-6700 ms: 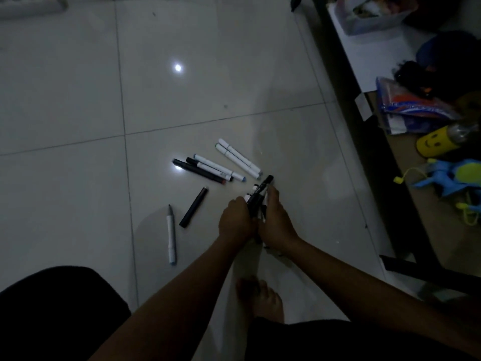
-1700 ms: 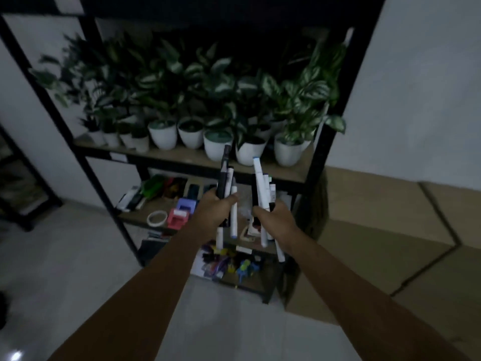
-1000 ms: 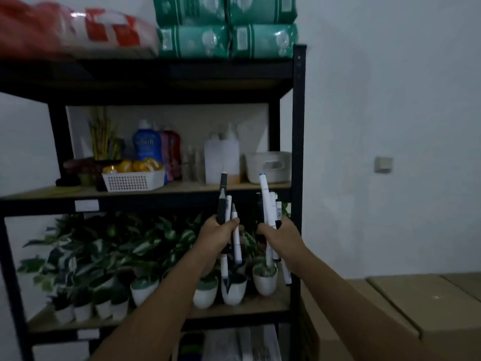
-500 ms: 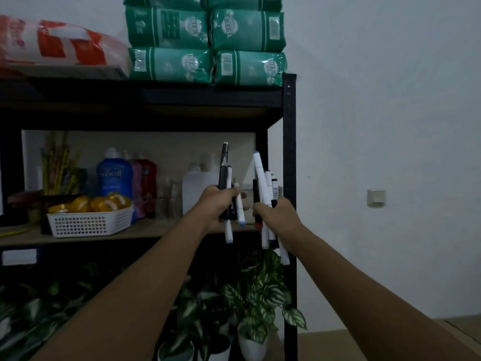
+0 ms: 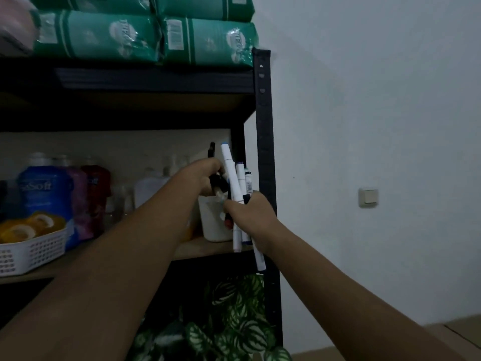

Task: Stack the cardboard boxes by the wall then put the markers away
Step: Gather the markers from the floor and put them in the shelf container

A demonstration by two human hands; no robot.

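Observation:
My left hand grips a bunch of markers, one black marker tip sticking up above the fist. It hovers just over a white tub standing at the right end of the middle shelf. My right hand holds several white markers upright, close to the black shelf post, with their lower ends hanging below the shelf edge. A strip of cardboard box shows at the bottom right by the wall.
On the same shelf stand a blue detergent bottle, darker bottles and a white basket of yellow items. Green packs lie on the top shelf. Leafy plants fill the shelf below. A wall switch sits to the right.
Both hands with their markers have moved forward to the middle shelf. The left hand has come over the white tub, and the shelf unit looks nearer.

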